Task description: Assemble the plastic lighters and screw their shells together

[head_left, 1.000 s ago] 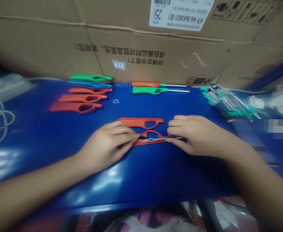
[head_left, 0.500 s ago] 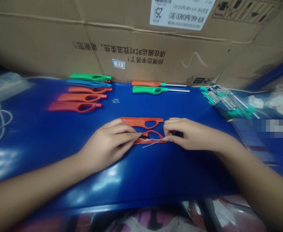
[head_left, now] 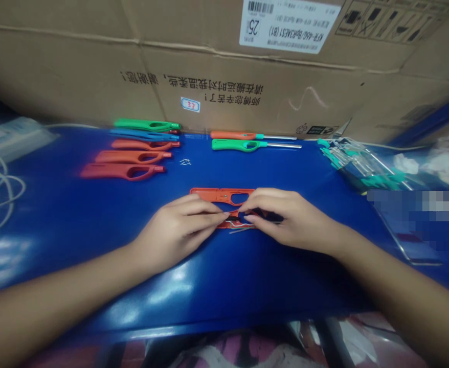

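Observation:
Two orange lighter shell halves lie open on the blue table, the far shell half (head_left: pixel 209 194) with its inside up. In the near shell half (head_left: pixel 234 213), between my hands, sit a small black part (head_left: pixel 232 219) and a white wire (head_left: pixel 237 224). My left hand (head_left: pixel 182 222) is closed, thumb and fingertips pressed together at the black part. My right hand (head_left: pixel 286 212) is bent in a pinch over the handle loop; what its fingertips grip is hidden. A thin grey strip (head_left: pixel 240 231) pokes out below the near half.
Several coloured lighter shells (head_left: pixel 132 171) lie at the back left, near small screws (head_left: pixel 185 162). Two lighters with metal tubes (head_left: pixel 243 145) lie by the cardboard box (head_left: pixel 94 66). Tubes with teal ends (head_left: pixel 362 161) are piled right, above a phone-like slab (head_left: pixel 404 240). A white cable (head_left: pixel 2 191) coils left.
My right hand has moved left from the tip end of the shell to its handle loop. The left hand stays at the black part, shifted slightly right.

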`<state>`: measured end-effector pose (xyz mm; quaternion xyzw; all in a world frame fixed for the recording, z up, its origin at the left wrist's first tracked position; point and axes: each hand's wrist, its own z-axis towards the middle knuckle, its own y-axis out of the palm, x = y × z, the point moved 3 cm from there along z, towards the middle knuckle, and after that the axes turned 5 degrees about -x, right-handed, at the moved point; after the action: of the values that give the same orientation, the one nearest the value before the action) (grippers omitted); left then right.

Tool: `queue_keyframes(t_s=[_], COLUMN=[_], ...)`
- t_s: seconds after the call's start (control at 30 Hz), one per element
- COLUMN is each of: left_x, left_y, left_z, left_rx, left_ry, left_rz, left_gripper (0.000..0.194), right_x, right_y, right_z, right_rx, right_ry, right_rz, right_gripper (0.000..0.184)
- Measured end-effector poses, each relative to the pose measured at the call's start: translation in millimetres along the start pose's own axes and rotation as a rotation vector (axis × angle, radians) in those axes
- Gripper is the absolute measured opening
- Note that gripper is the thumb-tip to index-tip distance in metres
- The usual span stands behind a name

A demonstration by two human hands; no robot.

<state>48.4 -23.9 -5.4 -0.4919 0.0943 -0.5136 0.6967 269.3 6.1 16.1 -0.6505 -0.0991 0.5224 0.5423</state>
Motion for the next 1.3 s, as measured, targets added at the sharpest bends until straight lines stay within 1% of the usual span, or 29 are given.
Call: queue_keyframes(t_s=[0.13, 0.27, 0.43, 0.6, 0.77, 0.87, 0.97, 1.1, 1.2, 1.3], left_x=[1, 1, -2, -3, -4, -4, -4, -5, -5, -3], left_y=[0.7, 2.5, 6.7, 7.8, 8.2, 8.1, 7.4, 7.8, 8.9, 9.9], left_z=[1, 3, 2, 1, 2, 2, 2, 2, 1, 1], left_rx=[0.012, 0.022, -0.014, -0.061, -0.093, -0.112, -0.108, -0.111, -0.139, -0.201], left_ry=[0.018, -0.003, -0.084, -0.056, -0.049, -0.051, -0.044, -0.034, -0.025, -0.018], left_rz=[-0.008, -0.024, -0.059, -0.082, -0.066, -0.072, -0.077, -0.081, -0.054, 0.013], left_gripper=[0.022, 0.020, 0.031, 0.031, 0.029, 0.028, 0.028, 0.027, 0.025, 0.025], right_x=[0, 2, 4, 8, 9, 9, 8, 3, -2, -4], right_y=[13, 18, 18, 16, 13, 12, 12, 13, 13, 13], right_z=[3, 5, 5, 3, 3, 3, 2, 0, 0, 1], right_rx=[0.005, 0.052, 0.069, 0.056, 0.014, -0.002, -0.005, -0.004, -0.019, -0.014], right_ry=[-0.056, -0.068, -0.099, -0.085, -0.069, -0.080, -0.108, -0.200, -0.291, -0.321], right_rz=[0.034, 0.041, -0.025, -0.098, -0.170, -0.206, -0.301, -0.531, -0.656, -0.694], right_gripper=[0.013, 0.010, 0.011, 0.012, 0.012, 0.015, 0.021, 0.022, 0.022, 0.023])
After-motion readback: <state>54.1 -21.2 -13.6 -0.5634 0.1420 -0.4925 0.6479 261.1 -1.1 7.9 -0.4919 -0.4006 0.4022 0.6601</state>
